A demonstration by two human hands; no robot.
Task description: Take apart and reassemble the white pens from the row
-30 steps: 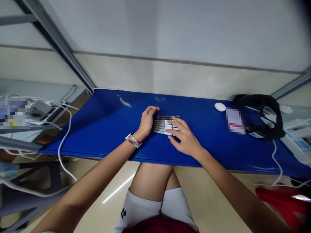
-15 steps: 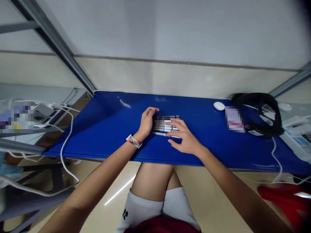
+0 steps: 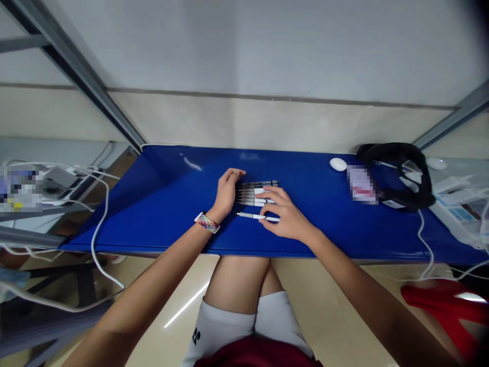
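Note:
Several pens lie side by side in a row on the blue table, their tips pointing left. My left hand stands on its edge along the tips, fingers stretched out and slightly curved, holding nothing. Nearer to me, one white pen lies apart from the row. My right hand has its thumb and index finger closed on that pen's rear half. Its other fingers reach over the row and hide the pens' right ends.
On the table's right side are a white computer mouse, a blurred-out packet and a black headset-like loop. White cables hang past the left edge. A grey metal frame rises at the left.
The nearest pen has shifted toward me, away from the row. My right thumb and index finger have come together on it. My left hand keeps its place by the tips.

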